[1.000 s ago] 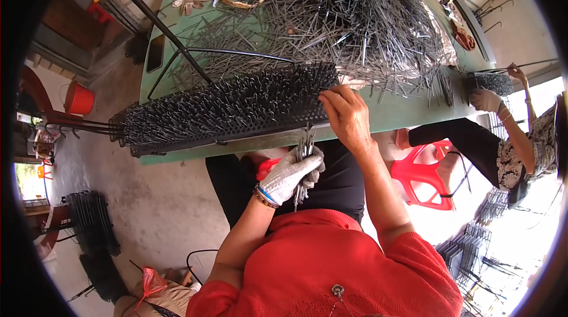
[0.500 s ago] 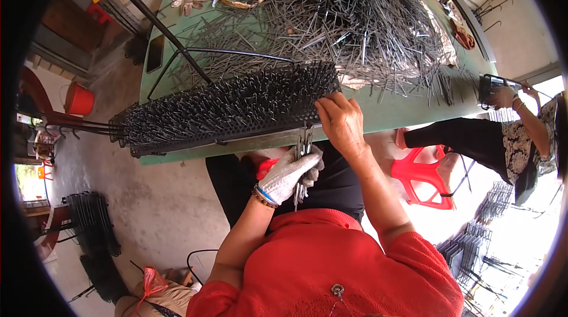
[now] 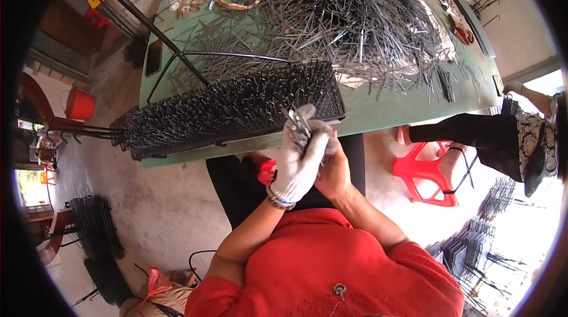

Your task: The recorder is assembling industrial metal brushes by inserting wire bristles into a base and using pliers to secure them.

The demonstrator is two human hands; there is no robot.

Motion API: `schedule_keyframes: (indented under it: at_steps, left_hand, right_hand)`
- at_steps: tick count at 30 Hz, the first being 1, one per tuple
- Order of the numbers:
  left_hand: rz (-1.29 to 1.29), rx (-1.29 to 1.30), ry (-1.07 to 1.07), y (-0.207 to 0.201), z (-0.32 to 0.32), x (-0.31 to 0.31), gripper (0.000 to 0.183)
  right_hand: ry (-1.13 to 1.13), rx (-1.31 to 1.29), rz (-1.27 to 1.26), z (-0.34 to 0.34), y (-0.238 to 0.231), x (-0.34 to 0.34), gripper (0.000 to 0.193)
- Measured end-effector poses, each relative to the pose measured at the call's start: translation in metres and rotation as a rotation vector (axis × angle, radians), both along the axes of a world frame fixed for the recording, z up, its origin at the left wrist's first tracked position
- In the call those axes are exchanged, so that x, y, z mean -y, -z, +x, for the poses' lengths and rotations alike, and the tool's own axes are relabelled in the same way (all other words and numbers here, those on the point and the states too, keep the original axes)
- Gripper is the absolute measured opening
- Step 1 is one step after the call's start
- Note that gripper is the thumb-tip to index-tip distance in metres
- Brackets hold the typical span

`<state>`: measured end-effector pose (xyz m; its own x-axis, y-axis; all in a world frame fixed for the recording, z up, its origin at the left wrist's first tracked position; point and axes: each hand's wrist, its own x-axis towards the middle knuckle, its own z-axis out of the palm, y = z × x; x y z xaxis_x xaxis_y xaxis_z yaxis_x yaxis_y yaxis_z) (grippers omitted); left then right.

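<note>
My left hand [image 3: 299,163], in a white knit glove, is closed around a bundle of thin grey metal rods [image 3: 300,129], their tips sticking out between thumb and fingers. Pressed close against it is my bare right hand [image 3: 335,172]; its fingers are mostly hidden behind the glove. Both hands are in front of my body, at the near edge of a long black perforated rack [image 3: 222,133]. The rack is densely filled with upright small dark rods with bent tips, except at its right end, where bare mesh [image 3: 333,101] shows.
A big heap of loose metal rods [image 3: 367,15] covers the back of the green table [image 3: 378,107]. Work gloves [image 3: 188,2] and a phone-like dark slab [image 3: 154,55] lie at the left. A black bar frame [image 3: 148,21] rises over the rack. At right, a co-worker [image 3: 491,139] is beside a red stool [image 3: 423,169].
My right hand has left the rack's right end and come down against the left. My gloved hand has risen with the rods, tipping upward. The co-worker at right has shifted.
</note>
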<state>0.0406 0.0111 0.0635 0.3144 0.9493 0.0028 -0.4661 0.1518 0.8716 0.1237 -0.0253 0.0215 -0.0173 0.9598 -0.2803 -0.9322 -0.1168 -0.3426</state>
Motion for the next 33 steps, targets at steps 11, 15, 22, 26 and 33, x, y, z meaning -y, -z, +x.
schedule_keyframes:
  at_steps: [11, 15, 22, 26, 33]
  left_hand:
    - [0.645, -0.662, -0.126, 0.054, 0.020, 0.020, 0.034]
    - [0.045, -0.299, -0.019, 0.052, 0.014, 0.018, 0.016]
    - [-0.476, -0.055, 0.265, 0.036, -0.003, 0.019, 0.019]
    - [-0.477, -0.136, 0.331, 0.036, -0.001, 0.030, 0.019]
    - [-0.592, -0.118, 0.245, 0.041, -0.003, 0.033, 0.022]
  right_hand:
    - [0.080, -0.278, 0.009, 0.017, 0.042, 0.005, 0.044]
    - [0.092, 0.108, -0.206, 0.017, 0.038, 0.012, 0.041]
    - [-0.064, 0.985, -0.083, 0.063, -0.002, 0.005, 0.038]
    - [-0.171, 1.115, -0.056, 0.069, -0.001, -0.002, 0.024]
    - [-0.099, 1.056, -0.132, 0.072, 0.008, 0.008, 0.025]
